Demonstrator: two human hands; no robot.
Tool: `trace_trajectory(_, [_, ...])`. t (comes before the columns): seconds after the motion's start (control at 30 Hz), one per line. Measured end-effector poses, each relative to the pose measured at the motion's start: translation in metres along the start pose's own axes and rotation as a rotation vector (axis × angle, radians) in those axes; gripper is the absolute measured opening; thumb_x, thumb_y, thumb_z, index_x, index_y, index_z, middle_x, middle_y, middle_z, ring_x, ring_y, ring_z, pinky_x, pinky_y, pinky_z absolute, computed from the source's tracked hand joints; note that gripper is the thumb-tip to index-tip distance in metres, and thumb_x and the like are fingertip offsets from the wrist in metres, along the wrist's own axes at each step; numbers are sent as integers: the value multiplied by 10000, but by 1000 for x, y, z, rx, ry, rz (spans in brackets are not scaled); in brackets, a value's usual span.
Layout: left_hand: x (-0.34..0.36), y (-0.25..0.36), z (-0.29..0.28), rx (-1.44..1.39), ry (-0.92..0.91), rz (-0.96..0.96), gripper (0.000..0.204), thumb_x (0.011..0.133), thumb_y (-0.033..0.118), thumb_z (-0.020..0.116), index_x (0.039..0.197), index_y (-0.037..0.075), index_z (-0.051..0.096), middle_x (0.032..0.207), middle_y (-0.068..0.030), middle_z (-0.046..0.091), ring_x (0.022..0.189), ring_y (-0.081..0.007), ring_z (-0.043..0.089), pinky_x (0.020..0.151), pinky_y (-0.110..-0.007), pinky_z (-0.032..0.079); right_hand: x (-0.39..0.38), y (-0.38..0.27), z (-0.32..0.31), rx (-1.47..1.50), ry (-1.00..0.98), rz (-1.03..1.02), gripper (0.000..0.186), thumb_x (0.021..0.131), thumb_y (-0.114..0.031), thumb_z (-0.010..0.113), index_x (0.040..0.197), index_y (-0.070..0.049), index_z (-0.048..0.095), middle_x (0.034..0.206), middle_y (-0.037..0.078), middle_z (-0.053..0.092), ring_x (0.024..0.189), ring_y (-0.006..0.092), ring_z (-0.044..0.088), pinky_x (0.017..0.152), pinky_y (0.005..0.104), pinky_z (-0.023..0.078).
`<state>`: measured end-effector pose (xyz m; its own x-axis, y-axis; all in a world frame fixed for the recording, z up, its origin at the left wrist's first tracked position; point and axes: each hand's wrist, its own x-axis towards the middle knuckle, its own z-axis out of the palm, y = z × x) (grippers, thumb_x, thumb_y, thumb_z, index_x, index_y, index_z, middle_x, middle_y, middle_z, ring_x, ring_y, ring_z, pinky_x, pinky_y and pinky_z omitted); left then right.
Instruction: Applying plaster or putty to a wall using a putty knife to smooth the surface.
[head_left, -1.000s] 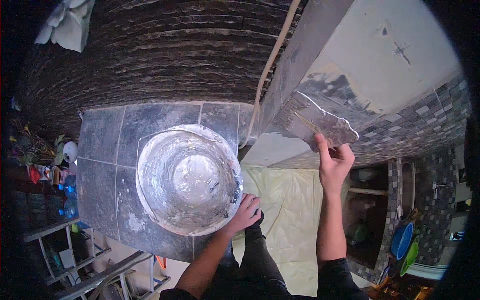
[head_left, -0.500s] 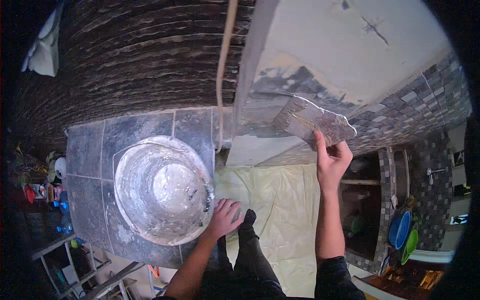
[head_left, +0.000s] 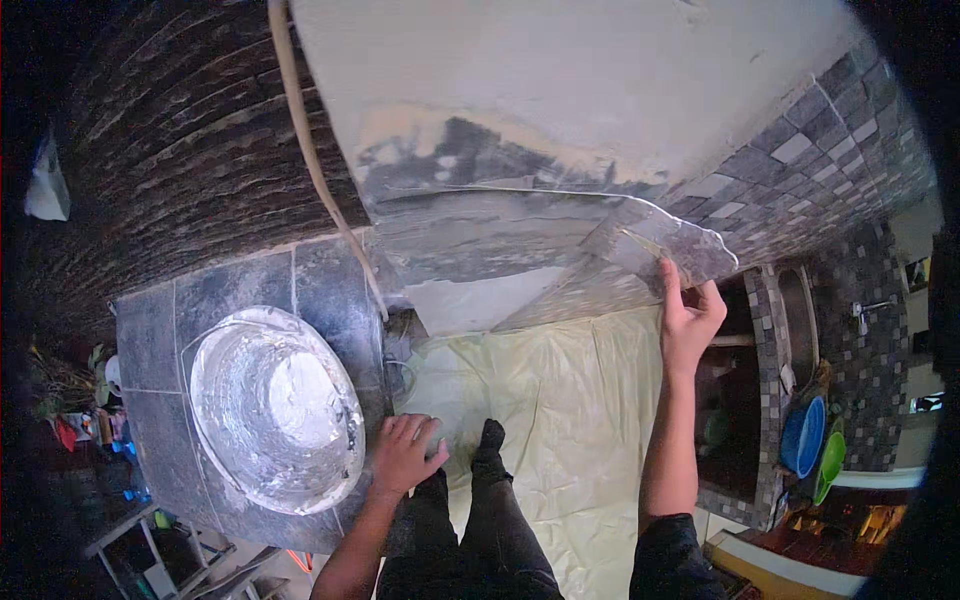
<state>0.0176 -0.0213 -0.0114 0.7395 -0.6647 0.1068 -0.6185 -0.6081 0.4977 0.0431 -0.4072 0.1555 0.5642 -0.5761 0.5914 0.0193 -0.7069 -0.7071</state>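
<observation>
My right hand [head_left: 688, 325] grips a flat, wide putty spreader [head_left: 655, 238] between thumb and fingers. White putty lines its far edge, which lies at the wall [head_left: 600, 70]. Smeared grey filler [head_left: 460, 235] and a dark unpainted patch [head_left: 480, 145] show on the wall to the left of the spreader. My left hand [head_left: 405, 455] holds nothing, its fingers spread at the side of the tiled ledge [head_left: 375, 390]. On that ledge stands a bucket [head_left: 210, 400] coated inside with wet white putty [head_left: 307, 397].
A pale plastic sheet [head_left: 570, 420] covers the floor under my feet. A cable or thin pipe [head_left: 303, 120] runs down the wall corner beside dark ridged cladding [head_left: 190, 130]. Blue [head_left: 803, 437] and green basins [head_left: 829, 467] stand at right. A metal ladder [head_left: 150, 550] is at lower left.
The view has shifted, so the bucket and wall corner sit further left. My right hand and the spreader have moved right along the wall. My left hand stays beside the ledge.
</observation>
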Motion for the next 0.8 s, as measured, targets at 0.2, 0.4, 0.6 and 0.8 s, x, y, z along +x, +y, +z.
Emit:
trace_trajectory(0.2, [7, 5, -9, 73, 29, 48, 315, 774, 273, 679, 1026, 90, 626, 1001, -65, 581, 969, -242, 561, 849, -408, 410, -28, -17, -26, -67, 34, 50, 126, 872, -74, 717, 914, 39, 682, 813, 36, 684, 731, 66, 562, 678, 223, 444])
trace_trajectory(0.4, [2, 3, -10, 71, 29, 35, 330, 780, 278, 673, 1049, 95, 621, 1009, -61, 584, 981, -240, 562, 853, -409, 410, -62, -94, 20, 17, -150, -107, 132, 786, -50, 777, 883, 8, 709, 800, 76, 697, 687, 156, 634, 630, 280, 484])
trace_trajectory(0.6, [3, 2, -5, 68, -1, 68, 359, 782, 290, 681, 1075, 93, 613, 1019, -65, 587, 980, -244, 564, 868, -415, 413, -63, -123, 91, 389, -291, -207, 144, 767, -7, 760, 873, 49, 682, 870, 150, 687, 669, 228, 669, 577, 298, 509])
trace_trajectory(0.8, [4, 2, -4, 60, 22, 77, 338, 780, 283, 686, 1053, 94, 624, 1009, -74, 590, 978, -248, 565, 861, -408, 419, -47, -118, 100, 309, -206, -187, 125, 784, -23, 752, 836, 50, 666, 813, 145, 666, 632, 218, 642, 556, 285, 480])
